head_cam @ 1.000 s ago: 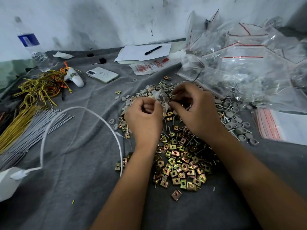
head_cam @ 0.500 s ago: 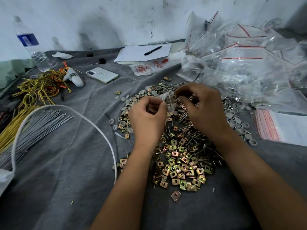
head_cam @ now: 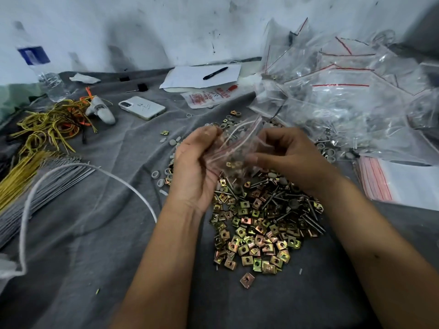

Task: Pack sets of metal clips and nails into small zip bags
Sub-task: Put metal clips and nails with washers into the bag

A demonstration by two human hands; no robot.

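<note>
Hands raised; left hand (head_cam: 194, 172), right hand (head_cam: 285, 155) grip zip bag (head_cam: 234, 150) above clip pile (head_cam: 256, 231).

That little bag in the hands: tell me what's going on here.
A person is packing hardware. Both hands, left hand and right hand, hold a small clear zip bag above a pile of metal clips and nails on a grey cloth. A few clips already show inside the bag. Filled bags are heaped at the far right.

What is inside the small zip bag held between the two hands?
Through the clear zip bag, a few brass-coloured metal clips show near its bottom. The left hand and right hand cover its sides; nails inside cannot be confirmed.
</note>
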